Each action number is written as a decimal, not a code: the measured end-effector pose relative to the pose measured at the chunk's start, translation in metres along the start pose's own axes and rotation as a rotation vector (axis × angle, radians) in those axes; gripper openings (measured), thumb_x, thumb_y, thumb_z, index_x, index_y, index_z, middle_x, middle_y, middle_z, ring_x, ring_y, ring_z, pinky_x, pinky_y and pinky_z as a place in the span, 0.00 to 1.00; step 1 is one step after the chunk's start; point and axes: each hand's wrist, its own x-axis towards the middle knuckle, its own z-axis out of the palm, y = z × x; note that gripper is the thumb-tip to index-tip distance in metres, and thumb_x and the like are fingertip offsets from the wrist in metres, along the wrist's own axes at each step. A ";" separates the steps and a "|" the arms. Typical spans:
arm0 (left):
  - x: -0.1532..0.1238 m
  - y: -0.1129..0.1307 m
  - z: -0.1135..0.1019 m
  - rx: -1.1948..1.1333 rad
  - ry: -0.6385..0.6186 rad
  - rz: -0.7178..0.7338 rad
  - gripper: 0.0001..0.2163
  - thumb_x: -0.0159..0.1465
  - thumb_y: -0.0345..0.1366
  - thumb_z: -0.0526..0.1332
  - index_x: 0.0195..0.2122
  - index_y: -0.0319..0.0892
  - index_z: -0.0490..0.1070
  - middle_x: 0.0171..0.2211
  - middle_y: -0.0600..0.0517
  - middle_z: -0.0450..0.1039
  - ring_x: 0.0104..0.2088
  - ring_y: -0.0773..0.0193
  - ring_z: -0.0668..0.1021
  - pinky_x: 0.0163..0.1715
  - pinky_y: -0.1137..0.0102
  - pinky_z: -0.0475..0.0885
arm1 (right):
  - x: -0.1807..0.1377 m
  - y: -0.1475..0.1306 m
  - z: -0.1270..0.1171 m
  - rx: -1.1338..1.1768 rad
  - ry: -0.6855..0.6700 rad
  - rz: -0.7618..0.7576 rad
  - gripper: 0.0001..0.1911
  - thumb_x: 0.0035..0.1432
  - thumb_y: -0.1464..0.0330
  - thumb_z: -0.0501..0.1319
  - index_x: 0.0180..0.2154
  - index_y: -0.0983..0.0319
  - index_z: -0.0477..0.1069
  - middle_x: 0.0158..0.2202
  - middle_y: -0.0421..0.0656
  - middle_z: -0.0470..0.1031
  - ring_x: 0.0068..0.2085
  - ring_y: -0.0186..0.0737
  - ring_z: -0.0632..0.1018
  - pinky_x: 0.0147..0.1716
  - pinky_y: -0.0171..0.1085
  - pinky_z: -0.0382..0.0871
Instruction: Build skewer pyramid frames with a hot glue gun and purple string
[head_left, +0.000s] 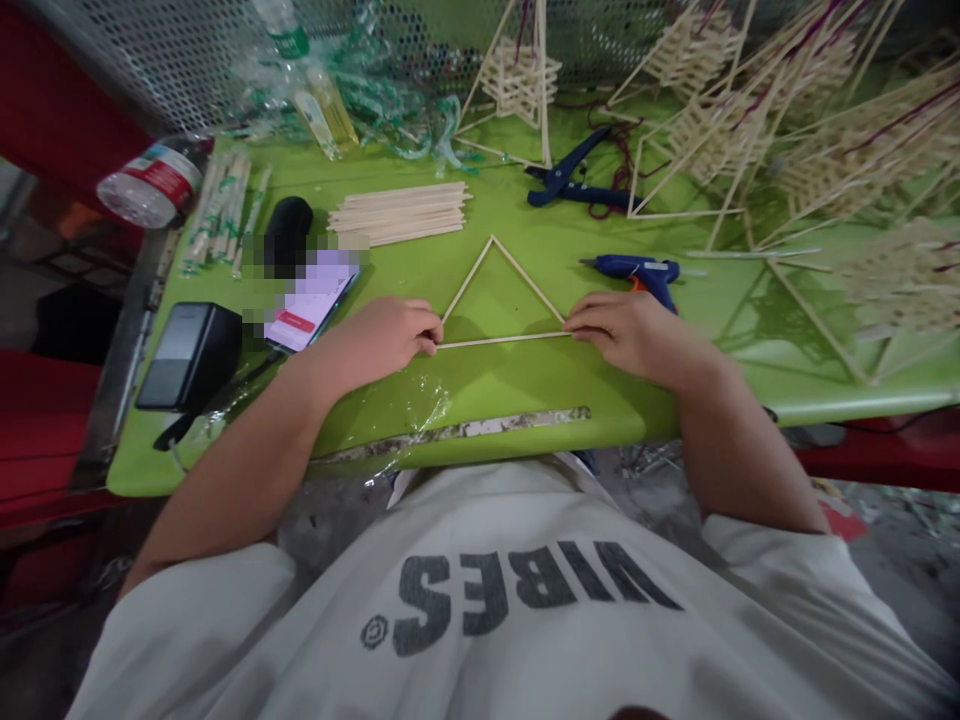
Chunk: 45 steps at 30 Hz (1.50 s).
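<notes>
A triangle of thin wooden sticks (517, 275) lies flat on the green table (487, 390). My left hand (382, 335) pinches the triangle's left corner, fingers pressed together. At the right corner, my right hand (626, 330) does the same with closed fingers. The bottom stick runs between the two hands. A blue glue gun (637, 270) lies just behind my right hand.
A pile of loose sticks (401, 213) lies behind the triangle. Blue pliers (574, 180) sit further back. A phone (311, 305), a black adapter (187, 355) and a plastic bottle (154, 180) are at left. Finished stick frames (787, 140) crowd the back right.
</notes>
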 end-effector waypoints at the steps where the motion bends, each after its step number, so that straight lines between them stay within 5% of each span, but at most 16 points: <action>1: 0.000 0.000 0.000 0.007 -0.001 -0.009 0.14 0.75 0.37 0.58 0.46 0.44 0.85 0.54 0.48 0.86 0.49 0.58 0.85 0.53 0.61 0.74 | 0.001 0.001 0.001 -0.001 0.006 -0.009 0.17 0.77 0.69 0.60 0.50 0.61 0.89 0.52 0.51 0.89 0.52 0.52 0.88 0.57 0.50 0.83; 24: 0.000 0.004 -0.002 0.048 0.029 -0.060 0.15 0.77 0.37 0.57 0.52 0.43 0.85 0.57 0.44 0.84 0.51 0.54 0.83 0.58 0.57 0.76 | 0.000 0.000 0.001 -0.016 0.056 0.008 0.16 0.79 0.64 0.60 0.51 0.60 0.87 0.51 0.53 0.86 0.51 0.54 0.87 0.56 0.52 0.83; 29: -0.001 0.004 -0.001 0.037 0.011 -0.067 0.16 0.77 0.38 0.56 0.52 0.43 0.85 0.58 0.44 0.83 0.51 0.54 0.84 0.56 0.56 0.76 | 0.003 0.002 0.005 -0.003 0.097 -0.003 0.17 0.78 0.64 0.61 0.57 0.61 0.86 0.57 0.56 0.84 0.58 0.59 0.85 0.63 0.59 0.81; 45: -0.003 0.006 -0.001 0.088 0.004 -0.061 0.17 0.78 0.36 0.55 0.55 0.43 0.84 0.59 0.45 0.83 0.51 0.53 0.84 0.56 0.56 0.76 | 0.004 0.002 0.014 -0.018 0.122 -0.028 0.15 0.78 0.65 0.61 0.52 0.58 0.88 0.53 0.53 0.85 0.56 0.58 0.85 0.62 0.61 0.83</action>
